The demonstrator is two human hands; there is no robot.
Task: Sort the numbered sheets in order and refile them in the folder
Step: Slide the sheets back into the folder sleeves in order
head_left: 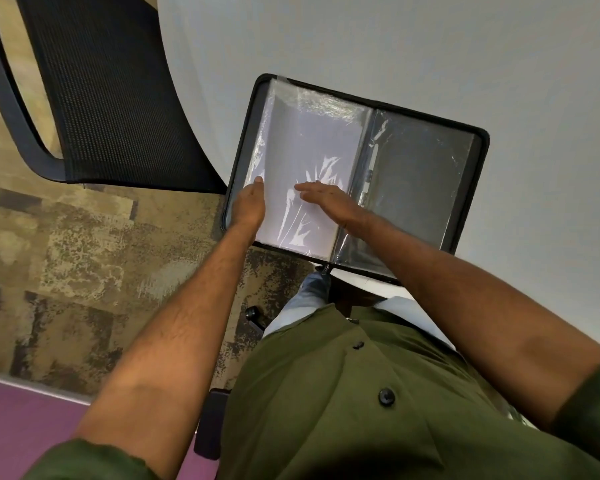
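Nearby, a mesh chair [118, 98] stands at ten o'clock of the open folder [465, 188] on the tabletop [430, 46]; left hand [248, 206] grips its edge, right hand [326, 199] lies flat on a sleeved sheet [312, 140].

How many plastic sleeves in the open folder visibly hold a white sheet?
1: the sleeve on the folder's left side, under both hands. The right-side sleeve looks dark and empty. More sleeves may lie hidden beneath.

Glossy plastic over paper in a black cloth folder [481, 188]

Crinkled clear sleeves [420, 174] shone over a matt white sheet [309, 150]; the table [430, 46] looked smooth, the chair [118, 98] mesh, the carpet [84, 254] rough.
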